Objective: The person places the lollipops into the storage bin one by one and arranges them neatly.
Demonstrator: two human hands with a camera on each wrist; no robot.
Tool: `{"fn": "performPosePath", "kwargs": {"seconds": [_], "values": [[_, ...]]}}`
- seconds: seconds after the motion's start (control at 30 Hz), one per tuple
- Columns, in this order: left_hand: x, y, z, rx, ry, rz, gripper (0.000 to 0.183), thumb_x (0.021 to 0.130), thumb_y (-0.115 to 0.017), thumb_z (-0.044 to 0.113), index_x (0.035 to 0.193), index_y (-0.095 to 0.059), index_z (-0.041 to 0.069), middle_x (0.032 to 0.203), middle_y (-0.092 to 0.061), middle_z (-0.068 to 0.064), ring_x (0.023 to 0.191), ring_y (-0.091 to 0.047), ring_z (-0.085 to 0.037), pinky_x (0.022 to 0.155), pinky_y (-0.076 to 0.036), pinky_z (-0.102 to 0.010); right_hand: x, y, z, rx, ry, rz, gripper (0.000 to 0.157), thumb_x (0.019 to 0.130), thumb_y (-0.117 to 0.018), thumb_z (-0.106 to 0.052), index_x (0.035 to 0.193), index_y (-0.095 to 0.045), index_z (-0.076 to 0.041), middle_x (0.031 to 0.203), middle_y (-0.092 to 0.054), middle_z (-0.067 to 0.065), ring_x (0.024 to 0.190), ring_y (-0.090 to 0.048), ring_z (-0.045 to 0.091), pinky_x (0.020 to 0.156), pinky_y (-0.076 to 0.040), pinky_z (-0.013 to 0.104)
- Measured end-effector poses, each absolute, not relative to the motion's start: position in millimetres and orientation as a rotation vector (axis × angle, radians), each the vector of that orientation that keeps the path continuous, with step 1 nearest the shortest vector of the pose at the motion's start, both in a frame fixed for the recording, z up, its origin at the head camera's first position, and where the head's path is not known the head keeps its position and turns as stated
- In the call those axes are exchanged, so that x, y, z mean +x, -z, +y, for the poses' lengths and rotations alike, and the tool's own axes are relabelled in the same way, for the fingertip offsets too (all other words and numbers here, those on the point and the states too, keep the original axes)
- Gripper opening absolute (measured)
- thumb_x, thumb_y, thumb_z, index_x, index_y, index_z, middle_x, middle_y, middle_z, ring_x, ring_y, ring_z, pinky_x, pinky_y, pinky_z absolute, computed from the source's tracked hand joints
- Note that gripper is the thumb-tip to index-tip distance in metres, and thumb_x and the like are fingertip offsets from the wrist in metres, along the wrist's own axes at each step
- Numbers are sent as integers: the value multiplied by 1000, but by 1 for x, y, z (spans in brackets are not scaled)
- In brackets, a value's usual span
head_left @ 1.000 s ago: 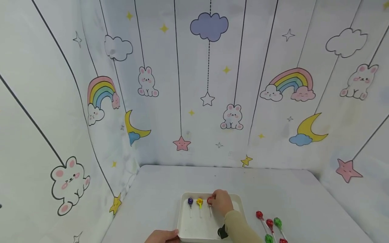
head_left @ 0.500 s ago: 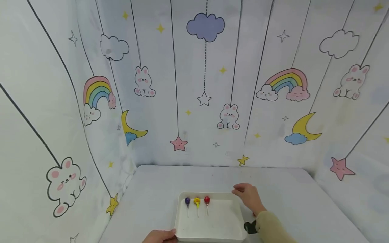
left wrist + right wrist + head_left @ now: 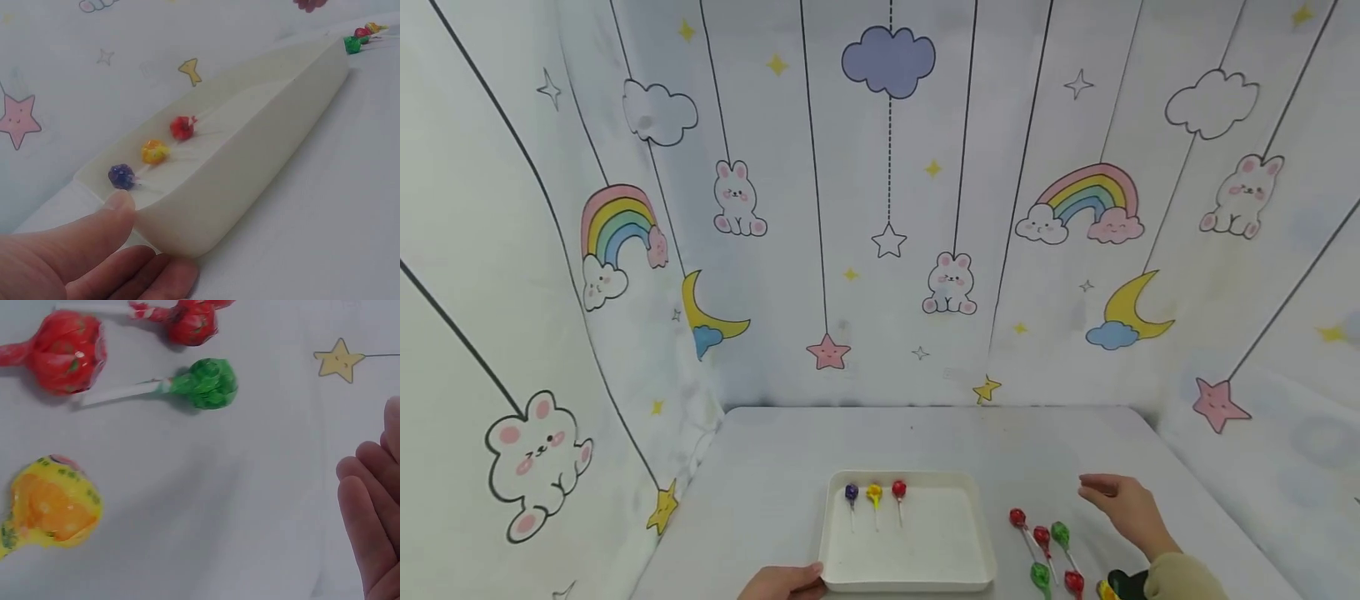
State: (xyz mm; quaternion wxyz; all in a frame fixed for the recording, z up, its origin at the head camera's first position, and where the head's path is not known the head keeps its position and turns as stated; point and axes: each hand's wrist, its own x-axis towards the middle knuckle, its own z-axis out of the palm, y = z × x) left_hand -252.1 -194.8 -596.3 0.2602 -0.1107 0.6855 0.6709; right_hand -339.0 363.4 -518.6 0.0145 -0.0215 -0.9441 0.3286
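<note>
A white rectangular tray [image 3: 928, 546] lies on the table with purple [image 3: 852, 492], yellow [image 3: 875, 493] and red [image 3: 899, 490] lollipops in a row along its far left side. At its near left corner, my left hand [image 3: 784, 582] grips the rim. The left wrist view shows the thumb [image 3: 103, 228] on the wall's top and the fingers curled beneath. Right of the tray, my right hand [image 3: 1126, 507] hovers with nothing in it, fingers loosely extended. Nearest it are a green lollipop [image 3: 1061, 534] and a yellow lollipop [image 3: 55, 500], partly hidden in the head view.
Several more red and green lollipops lie loose right of the tray, including a red one [image 3: 1042, 537] and a green one [image 3: 1040, 575]. A white cloth backdrop [image 3: 775, 283] with drawn bunnies, stars and clouds encloses the table [image 3: 850, 433] behind and at the sides.
My right hand has let go of the red lollipop in the tray and moved right, past the tray's edge, over by the loose lollipops. My left hand has stayed at the tray's corner.
</note>
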Motion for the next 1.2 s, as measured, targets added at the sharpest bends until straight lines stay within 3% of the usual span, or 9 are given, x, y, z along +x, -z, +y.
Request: {"fn": "performPosePath", "kwargs": {"seconds": [0.23,0.47,1.2], "values": [[-253,594,-198,-307,-1782,1909,54,96,-72,38,120,-69,-11,108,-78,-15,102,-76,-24,86,-64,-35,-338,548,354,-42,-1102,-3018,41,92,-78,-28,119,-72,1,112,-77,16,103,-72,32,85,-62,47],[-251,594,-197,-308,-1807,1888,52,96,-72,36,119,-68,-11,109,-77,-18,102,-76,-26,87,-64,-36,-334,568,341,-112,-1144,-3095,41,85,-83,-25,118,-74,-3,114,-76,13,103,-70,28,88,-61,50],[-250,596,-194,-304,-1836,1880,49,96,-73,32,119,-68,-11,109,-77,-20,103,-76,-28,87,-64,-36,-330,554,332,1,-958,-3055,29,87,-80,-15,111,-75,0,105,-77,13,96,-72,29,85,-61,51]]}}
